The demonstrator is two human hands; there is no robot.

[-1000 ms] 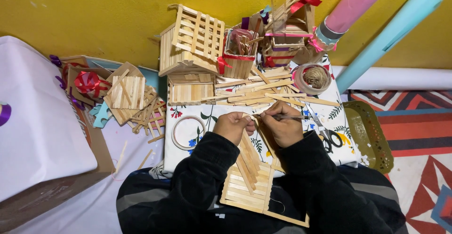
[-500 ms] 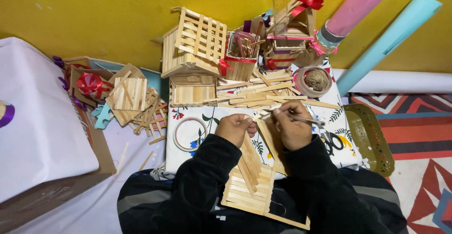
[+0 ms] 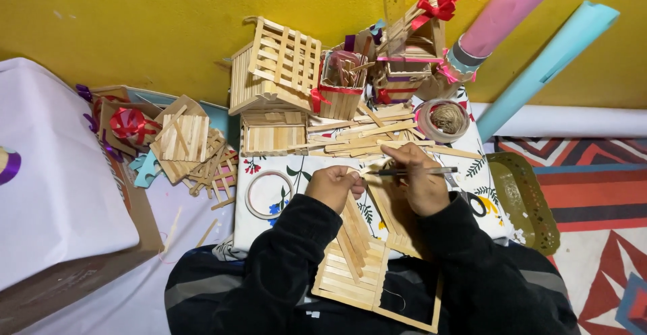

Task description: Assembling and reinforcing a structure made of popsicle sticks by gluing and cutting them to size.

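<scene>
The right hand [image 3: 421, 185], fingers curled shut around a thin pen-like tool [image 3: 411, 171], has slid a little towards the left hand [image 3: 335, 185], which pinches a craft stick [image 3: 370, 169] just below the stick pile [image 3: 364, 136], so the tool tip now meets it.

wall [image 3: 135, 32]: mustard yellow;
craft sticks [image 3: 357, 139]: pale wood;
ribbon bow [image 3: 441, 1]: red;
paper rolls [image 3: 512, 5]: pink, light blue;
tablecloth [image 3: 269, 173]: white, floral;
sleeves [image 3: 283, 267]: black
</scene>
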